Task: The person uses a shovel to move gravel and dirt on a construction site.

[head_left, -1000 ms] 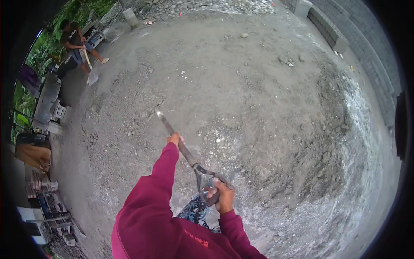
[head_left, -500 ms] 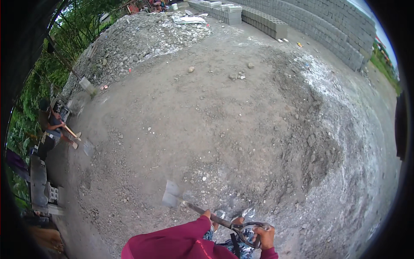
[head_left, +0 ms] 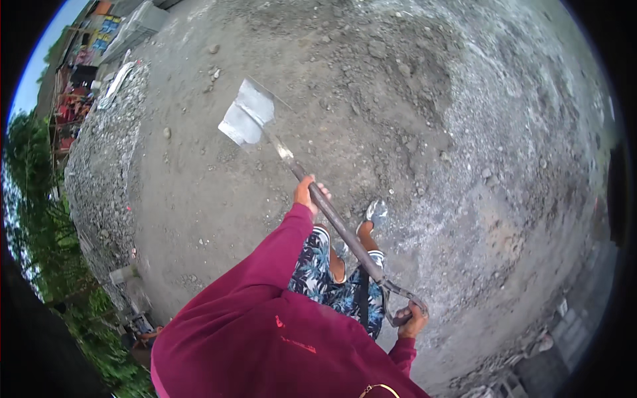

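Note:
A shovel (head_left: pixel 342 229) with a grey metal blade and a dark shaft slants across in front of me. Wrapped round the shaft near the blade is my left hand (head_left: pixel 310 194). My right hand (head_left: pixel 414 320) grips the D-shaped handle at the other end. The blade points away to the far left, its face bare of any visible load. It appears raised above the grey-brown ground (head_left: pixel 219 192). Below the shaft show my legs in patterned shorts and a shoe (head_left: pixel 376 212).
Loose dark soil (head_left: pixel 398 73) lies in a ridge ahead, bordered by pale, powdery gravel on the right. Along the left runs a stone heap (head_left: pixel 103 192), with trees beyond it. Concrete blocks (head_left: pixel 142 26) stand at the far left. More blocks sit at the lower right.
My view has turned to the right. The shovel blade has come up and away from low over the ground near my feet. Both hands have kept their hold on the shovel.

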`<control>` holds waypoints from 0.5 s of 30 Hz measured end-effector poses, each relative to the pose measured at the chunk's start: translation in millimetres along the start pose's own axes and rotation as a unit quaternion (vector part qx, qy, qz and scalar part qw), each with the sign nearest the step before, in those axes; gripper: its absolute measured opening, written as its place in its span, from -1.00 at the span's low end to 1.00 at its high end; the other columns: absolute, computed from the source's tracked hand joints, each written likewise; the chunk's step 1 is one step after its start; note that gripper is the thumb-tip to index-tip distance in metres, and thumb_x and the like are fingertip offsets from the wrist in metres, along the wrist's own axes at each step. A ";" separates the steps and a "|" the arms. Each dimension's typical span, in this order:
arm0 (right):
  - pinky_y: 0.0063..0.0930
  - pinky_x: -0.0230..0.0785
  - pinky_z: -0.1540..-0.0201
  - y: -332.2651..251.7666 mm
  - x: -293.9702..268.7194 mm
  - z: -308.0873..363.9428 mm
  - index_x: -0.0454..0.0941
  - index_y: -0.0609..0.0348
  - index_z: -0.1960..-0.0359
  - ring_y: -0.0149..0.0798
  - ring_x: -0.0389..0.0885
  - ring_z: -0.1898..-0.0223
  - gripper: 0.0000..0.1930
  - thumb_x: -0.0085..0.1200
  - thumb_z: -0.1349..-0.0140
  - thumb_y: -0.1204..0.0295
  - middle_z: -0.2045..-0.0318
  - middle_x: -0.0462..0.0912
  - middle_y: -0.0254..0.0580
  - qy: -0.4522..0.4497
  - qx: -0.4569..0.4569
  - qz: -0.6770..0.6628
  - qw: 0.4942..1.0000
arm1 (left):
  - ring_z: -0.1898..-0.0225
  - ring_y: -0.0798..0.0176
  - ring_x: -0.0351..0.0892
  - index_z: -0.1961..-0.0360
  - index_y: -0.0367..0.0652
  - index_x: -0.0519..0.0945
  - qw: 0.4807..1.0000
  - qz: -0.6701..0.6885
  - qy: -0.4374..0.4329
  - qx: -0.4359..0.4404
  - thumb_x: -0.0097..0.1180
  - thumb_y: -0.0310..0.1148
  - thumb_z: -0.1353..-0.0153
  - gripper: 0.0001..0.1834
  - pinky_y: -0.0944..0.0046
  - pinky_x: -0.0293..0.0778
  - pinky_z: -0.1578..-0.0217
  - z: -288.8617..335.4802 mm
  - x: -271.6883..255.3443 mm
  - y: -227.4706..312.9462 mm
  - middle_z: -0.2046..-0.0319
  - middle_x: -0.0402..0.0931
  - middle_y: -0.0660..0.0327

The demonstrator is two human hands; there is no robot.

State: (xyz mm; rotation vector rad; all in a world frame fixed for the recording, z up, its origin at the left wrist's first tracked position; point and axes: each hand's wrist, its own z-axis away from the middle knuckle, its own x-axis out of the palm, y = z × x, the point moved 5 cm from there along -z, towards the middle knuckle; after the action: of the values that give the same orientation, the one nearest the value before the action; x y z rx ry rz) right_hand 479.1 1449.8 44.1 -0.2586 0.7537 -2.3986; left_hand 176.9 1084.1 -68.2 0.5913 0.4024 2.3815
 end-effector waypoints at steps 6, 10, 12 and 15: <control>-0.45 0.21 0.78 66.7 -40.2 17.8 0.42 0.24 0.48 -0.32 0.29 0.85 -0.92 0.06 -0.03 0.53 0.79 0.30 -0.29 0.238 0.015 -0.093 0.967 | 0.67 0.21 0.42 0.39 -0.10 0.38 0.950 -0.283 0.061 -0.119 0.22 -0.38 -0.02 -0.77 0.04 0.46 0.60 -110.4 78.3 -147.6 0.60 0.37 0.24; -0.43 0.18 0.80 106.8 -68.6 48.6 0.48 0.13 0.40 -0.35 0.26 0.84 -0.90 0.01 -0.07 0.41 0.78 0.28 -0.36 0.364 0.111 -0.084 0.921 | 0.65 0.21 0.46 0.36 -0.20 0.42 0.880 -0.402 0.098 -0.231 0.17 -0.36 -0.07 -0.79 0.08 0.51 0.63 -129.5 29.2 -263.5 0.60 0.41 0.18; -0.45 0.16 0.80 109.3 -64.2 43.7 0.45 0.05 0.44 -0.41 0.23 0.85 -0.93 0.01 -0.08 0.37 0.80 0.26 -0.43 0.411 0.146 -0.060 0.898 | 0.71 0.21 0.44 0.39 -0.24 0.43 0.874 -0.408 0.094 -0.247 0.15 -0.37 -0.05 -0.80 0.09 0.49 0.68 -155.1 2.5 -298.1 0.64 0.40 0.17; -0.48 0.14 0.79 115.9 -16.8 1.6 0.40 0.04 0.58 -0.40 0.22 0.85 -0.89 0.00 -0.07 0.41 0.82 0.24 -0.41 0.428 0.185 -0.107 0.878 | 0.70 0.21 0.44 0.47 -0.24 0.43 0.850 -0.432 0.086 -0.287 0.16 -0.36 -0.04 -0.80 0.10 0.46 0.69 -219.8 9.4 -306.6 0.65 0.39 0.17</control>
State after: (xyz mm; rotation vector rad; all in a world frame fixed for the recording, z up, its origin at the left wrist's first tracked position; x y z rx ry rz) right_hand 550.1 1383.3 -21.2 0.9875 0.6081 -2.7788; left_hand 216.7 1289.7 -382.1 -0.0992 -0.0120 1.5387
